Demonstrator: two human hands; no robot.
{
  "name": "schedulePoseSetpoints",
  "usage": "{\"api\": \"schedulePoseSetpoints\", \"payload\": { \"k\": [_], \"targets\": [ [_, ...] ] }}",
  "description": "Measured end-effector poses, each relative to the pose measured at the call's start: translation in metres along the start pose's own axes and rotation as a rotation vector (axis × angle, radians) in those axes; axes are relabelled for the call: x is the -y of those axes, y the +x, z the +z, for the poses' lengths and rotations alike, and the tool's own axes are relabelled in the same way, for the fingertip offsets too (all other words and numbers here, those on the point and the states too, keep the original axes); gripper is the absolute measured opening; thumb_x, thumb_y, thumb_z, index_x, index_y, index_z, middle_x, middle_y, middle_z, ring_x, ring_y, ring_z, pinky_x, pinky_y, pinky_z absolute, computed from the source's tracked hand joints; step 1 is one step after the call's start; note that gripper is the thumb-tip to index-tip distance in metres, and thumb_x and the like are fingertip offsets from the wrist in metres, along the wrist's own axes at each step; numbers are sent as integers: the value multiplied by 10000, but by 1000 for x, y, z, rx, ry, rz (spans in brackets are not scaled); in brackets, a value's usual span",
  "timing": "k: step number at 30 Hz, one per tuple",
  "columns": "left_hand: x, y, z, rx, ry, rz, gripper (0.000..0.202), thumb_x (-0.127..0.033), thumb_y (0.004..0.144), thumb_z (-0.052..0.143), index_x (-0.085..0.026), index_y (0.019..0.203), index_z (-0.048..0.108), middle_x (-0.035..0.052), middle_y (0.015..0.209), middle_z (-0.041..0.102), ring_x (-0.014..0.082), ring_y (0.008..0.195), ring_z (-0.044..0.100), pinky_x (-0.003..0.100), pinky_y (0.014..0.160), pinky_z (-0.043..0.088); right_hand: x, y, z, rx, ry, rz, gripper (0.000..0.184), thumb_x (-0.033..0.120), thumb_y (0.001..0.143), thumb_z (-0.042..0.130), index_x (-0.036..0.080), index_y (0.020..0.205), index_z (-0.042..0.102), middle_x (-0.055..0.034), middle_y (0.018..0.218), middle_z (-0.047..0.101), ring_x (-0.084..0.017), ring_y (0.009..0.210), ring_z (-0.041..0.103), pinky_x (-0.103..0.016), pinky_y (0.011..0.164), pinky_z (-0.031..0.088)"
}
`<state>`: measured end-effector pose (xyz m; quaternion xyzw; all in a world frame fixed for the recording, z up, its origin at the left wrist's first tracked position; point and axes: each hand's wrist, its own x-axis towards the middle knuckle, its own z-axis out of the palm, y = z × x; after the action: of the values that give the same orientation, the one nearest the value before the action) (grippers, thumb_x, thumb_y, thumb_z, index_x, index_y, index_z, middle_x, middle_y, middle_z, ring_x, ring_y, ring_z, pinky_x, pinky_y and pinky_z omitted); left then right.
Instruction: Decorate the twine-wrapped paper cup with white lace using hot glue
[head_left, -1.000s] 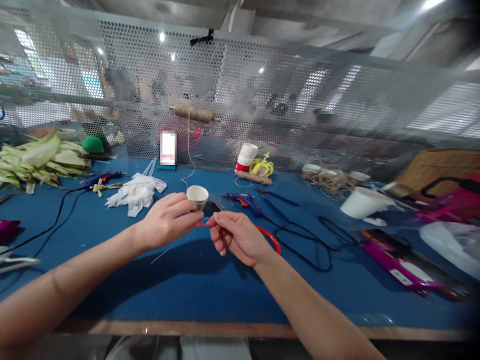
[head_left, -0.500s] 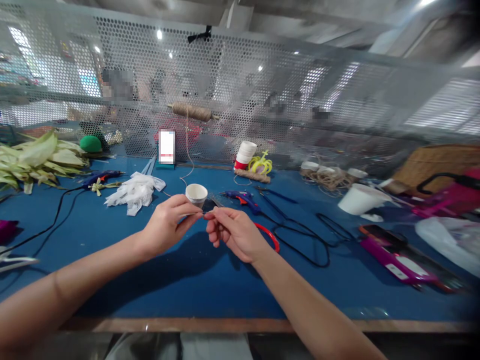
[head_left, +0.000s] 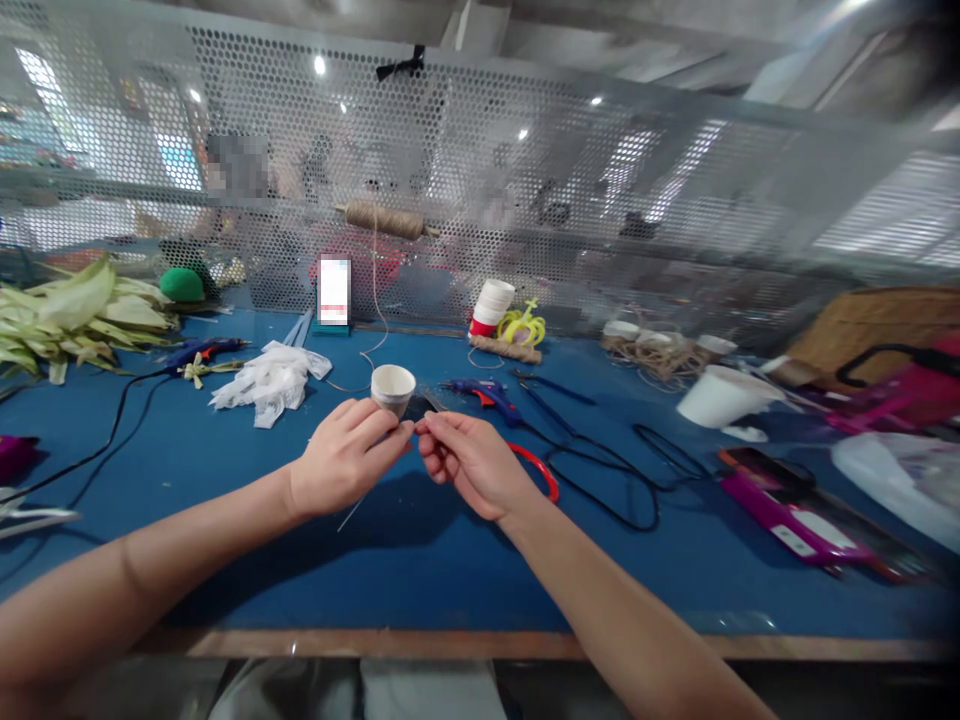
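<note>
Bringing fingertips almost together over the blue table (head_left: 450, 590), just before a white cup (head_left: 394, 378).
Left hand (head_left: 349, 450) is closed in a pinch on a thin strand (head_left: 349, 514), whose pale end comes out below the palm; right hand (head_left: 469, 460) has thumb and forefinger closed together (what is between them is too small to tell). The cup stands upright, partly hidden by the left hand. Beyond the right hand lies a blue glue gun (head_left: 486, 393), and a red loop handle (head_left: 541, 468) shows beside its wrist.
</note>
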<state>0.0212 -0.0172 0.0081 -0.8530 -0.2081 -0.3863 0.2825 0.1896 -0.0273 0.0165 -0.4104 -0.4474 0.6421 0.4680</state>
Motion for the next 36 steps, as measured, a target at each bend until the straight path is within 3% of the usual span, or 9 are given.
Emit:
{"api": "schedulePoseSetpoints", "payload": {
  "k": [7, 13, 20, 23, 28, 30, 33, 36],
  "targets": [
    [2, 1, 1, -19, -106, -83, 114, -192, 817, 504, -128, 803, 598, 47, 687, 601, 134, 639, 488, 256, 586, 411, 0, -4, 6, -44, -31, -90, 215, 345, 659, 668, 149, 661, 582, 46, 506, 542, -47, 410, 472, -170, 390, 318],
    [4, -2, 1, 40, -64, -45, 133, -150, 831, 466, -148, 780, 590, 29, 655, 593, 126, 600, 486, 257, 565, 380, 2, -2, 4, 12, 21, 29, 249, 382, 646, 669, 151, 665, 580, 51, 491, 523, -47, 390, 457, -171, 368, 293],
    [2, -2, 2, 41, -138, -60, 168, -173, 840, 452, -150, 748, 590, 27, 632, 588, 116, 582, 504, 251, 568, 385, 3, -3, 5, 19, -54, 12, 250, 347, 619, 693, 156, 619, 531, 52, 501, 522, -44, 404, 449, -170, 379, 303],
    [-2, 1, 1, 44, -391, -288, 166, -215, 836, 462, -143, 763, 593, 34, 664, 591, 106, 593, 507, 239, 571, 399, 0, -2, 3, -19, -108, -133, 229, 359, 658, 659, 162, 645, 545, 47, 525, 525, -46, 430, 449, -176, 409, 324],
    [-7, 10, -2, 160, -1311, -1094, 207, -311, 764, 548, -132, 660, 535, -11, 573, 510, 71, 520, 437, 206, 505, 360, -5, -5, 2, -75, -280, -371, 187, 355, 748, 578, 176, 692, 570, 22, 578, 546, -69, 487, 473, -199, 458, 371],
    [-9, 12, -2, 205, -1673, -1307, 223, -326, 732, 572, -131, 639, 516, -26, 530, 455, 57, 477, 394, 199, 470, 332, -5, -10, 3, -80, -363, -435, 181, 349, 765, 560, 182, 698, 573, 13, 597, 557, -81, 506, 490, -213, 480, 394],
    [-15, 13, 0, 258, -1983, -1446, 206, -320, 705, 583, -135, 647, 513, -36, 515, 405, 44, 444, 349, 193, 443, 317, -2, -17, 7, -78, -450, -508, 193, 355, 771, 550, 187, 678, 575, -3, 649, 581, -96, 529, 513, -234, 505, 417],
    [-16, 13, -3, 342, -1923, -1407, 305, -409, 774, 483, -138, 635, 498, -23, 500, 419, 51, 426, 373, 194, 433, 341, 0, -15, 5, -118, -408, -485, 189, 358, 752, 569, 187, 673, 578, 2, 619, 578, -93, 504, 506, -228, 476, 401]
  ]
}}
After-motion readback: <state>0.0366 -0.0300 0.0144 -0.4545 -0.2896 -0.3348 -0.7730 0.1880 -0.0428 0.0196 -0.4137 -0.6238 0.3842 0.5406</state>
